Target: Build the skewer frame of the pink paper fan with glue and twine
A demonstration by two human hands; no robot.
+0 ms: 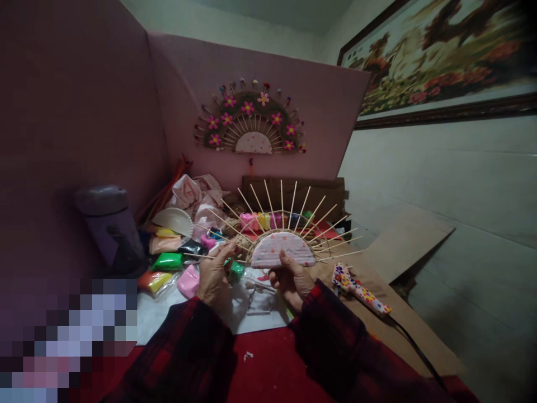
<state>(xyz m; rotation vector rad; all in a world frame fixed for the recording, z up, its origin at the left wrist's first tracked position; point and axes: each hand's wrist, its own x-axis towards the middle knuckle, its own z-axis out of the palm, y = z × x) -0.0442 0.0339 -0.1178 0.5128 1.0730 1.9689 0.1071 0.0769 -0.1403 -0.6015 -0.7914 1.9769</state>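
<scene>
My right hand grips a half-round fan from below, its thumb pressed on the front of the padded, pink-dotted base. Thin wooden sticks spread out from the base like rays, and brown twine runs along its curved edge. My left hand is at the fan's left side, thumb and fingers pinched on the twine among the lowest sticks; the exact grip is partly hidden. A ball of twine lies behind the left sticks. Below the hands is a white sheet on the red tabletop.
Clay packets and a purple tumbler stand left. A flower-patterned glue gun with a black cord rests on cardboard at right. A finished flowered fan hangs on the pink board behind.
</scene>
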